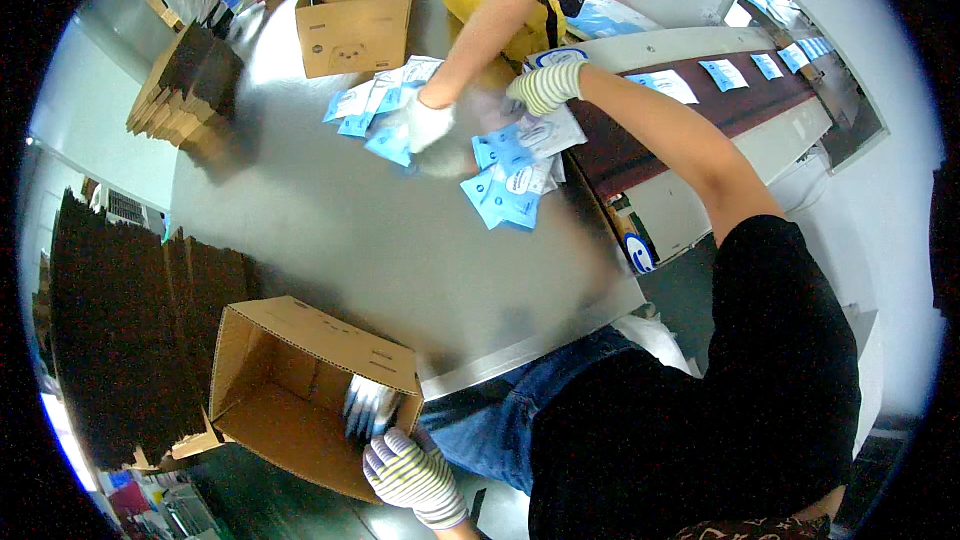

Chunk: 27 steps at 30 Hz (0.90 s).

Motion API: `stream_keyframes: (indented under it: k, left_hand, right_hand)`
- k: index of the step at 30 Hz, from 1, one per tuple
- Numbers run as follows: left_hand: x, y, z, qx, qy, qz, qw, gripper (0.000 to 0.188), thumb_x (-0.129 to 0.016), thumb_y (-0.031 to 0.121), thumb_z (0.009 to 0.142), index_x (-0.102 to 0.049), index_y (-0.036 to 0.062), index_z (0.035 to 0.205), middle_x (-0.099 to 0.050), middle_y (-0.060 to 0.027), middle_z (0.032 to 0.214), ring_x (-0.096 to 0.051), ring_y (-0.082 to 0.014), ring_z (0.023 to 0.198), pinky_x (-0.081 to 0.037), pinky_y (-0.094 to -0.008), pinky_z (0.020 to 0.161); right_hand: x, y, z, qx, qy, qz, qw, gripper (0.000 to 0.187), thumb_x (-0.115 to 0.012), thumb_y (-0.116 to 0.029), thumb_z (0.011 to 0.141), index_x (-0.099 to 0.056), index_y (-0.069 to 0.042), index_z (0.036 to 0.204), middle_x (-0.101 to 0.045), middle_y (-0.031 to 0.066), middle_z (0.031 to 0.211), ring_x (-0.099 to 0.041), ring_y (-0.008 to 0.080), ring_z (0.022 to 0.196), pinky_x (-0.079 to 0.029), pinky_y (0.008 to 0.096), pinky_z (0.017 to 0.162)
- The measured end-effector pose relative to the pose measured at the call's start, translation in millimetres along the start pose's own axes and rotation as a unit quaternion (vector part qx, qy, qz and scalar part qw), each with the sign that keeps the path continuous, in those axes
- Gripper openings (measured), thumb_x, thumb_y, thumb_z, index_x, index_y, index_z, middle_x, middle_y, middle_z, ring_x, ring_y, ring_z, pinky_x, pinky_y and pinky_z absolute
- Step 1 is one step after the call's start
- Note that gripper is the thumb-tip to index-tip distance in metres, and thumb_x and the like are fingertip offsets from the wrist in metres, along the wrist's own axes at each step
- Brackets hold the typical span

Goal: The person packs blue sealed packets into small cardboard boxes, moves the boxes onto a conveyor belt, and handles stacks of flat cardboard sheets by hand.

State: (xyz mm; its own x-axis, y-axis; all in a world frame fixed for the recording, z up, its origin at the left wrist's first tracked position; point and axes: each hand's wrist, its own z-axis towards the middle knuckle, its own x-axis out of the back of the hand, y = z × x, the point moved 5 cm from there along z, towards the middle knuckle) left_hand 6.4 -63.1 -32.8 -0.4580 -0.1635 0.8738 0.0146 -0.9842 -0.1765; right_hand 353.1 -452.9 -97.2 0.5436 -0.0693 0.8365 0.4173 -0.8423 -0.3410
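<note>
The left hand, gloved in stripes, is clenched on the rim of the open carton, where a few packets are seen just beyond the grip. The right hand is stretched to the blue packets heaped on the table; whether its grip is closed cannot be told. Most packets remain unpacked, and a co-worker's gloved hand is pressed on the heap just beside it.

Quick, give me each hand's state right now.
Left hand: gloved, gripping the rim of the open cardboard box.
Right hand: gloved, reaching onto the blue-and-white packets; grip cannot be told.
</note>
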Motion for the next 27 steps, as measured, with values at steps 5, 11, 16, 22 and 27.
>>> stream_keyframes:
  k: [5,11,16,22,27]
  left_hand:
    - [-3,0,0,-0.003,-0.016,0.019,1.000,0.025,-0.065,0.024,0.079,-0.046,0.0099,0.074,-0.049,-0.0087,0.069,-0.055,-0.0284,0.069,-0.047,-0.0404,0.068]
    - [-3,-2,-6,-0.004,-0.011,0.000,1.000,0.024,-0.065,0.025,0.077,-0.048,0.0088,0.079,-0.053,-0.0099,0.074,-0.058,-0.0302,0.076,-0.049,-0.0414,0.074]
    - [-7,-4,-7,-0.010,-0.028,0.002,1.000,0.027,-0.069,0.025,0.072,-0.050,0.0084,0.082,-0.056,-0.0107,0.077,-0.059,-0.0315,0.082,-0.049,-0.0431,0.077]
    - [-11,-10,-11,-0.028,0.031,0.009,0.999,0.030,-0.070,0.028,0.068,-0.051,0.0087,0.082,-0.055,-0.0109,0.080,-0.058,-0.0306,0.082,-0.048,-0.0429,0.077]
    - [-12,-10,-13,-0.021,0.008,0.002,1.000,0.030,-0.069,0.029,0.070,-0.051,0.0089,0.082,-0.055,-0.0107,0.080,-0.058,-0.0306,0.083,-0.048,-0.0426,0.077]
  right_hand:
    - [-42,-12,46,-0.017,-0.108,-0.148,0.983,0.073,-0.079,-0.041,0.068,-0.056,0.005,0.119,-0.065,0.0197,0.109,-0.063,0.0310,0.094,-0.048,0.0402,0.083]
    - [-73,-83,6,-0.028,-0.078,-0.134,0.987,0.103,-0.086,-0.046,0.058,-0.037,0.001,0.136,-0.063,0.0225,0.111,-0.064,0.0346,0.096,-0.050,0.0422,0.085]
    - [-91,-146,-36,-0.054,0.041,-0.201,0.977,0.098,-0.087,-0.034,0.054,-0.039,-0.003,0.135,-0.056,0.0240,0.122,-0.057,0.0372,0.110,-0.048,0.0442,0.091]
    - [-122,-172,-44,0.266,0.143,-0.410,0.861,0.056,-0.065,-0.028,0.077,-0.047,-0.014,0.128,-0.056,0.0067,0.122,-0.054,0.0286,0.110,-0.049,0.0414,0.085]
    - [-130,-182,-62,0.347,0.242,-0.403,0.812,0.031,-0.052,-0.016,0.084,-0.055,-0.013,0.114,-0.058,0.0024,0.105,-0.056,0.0226,0.098,-0.049,0.0402,0.080]
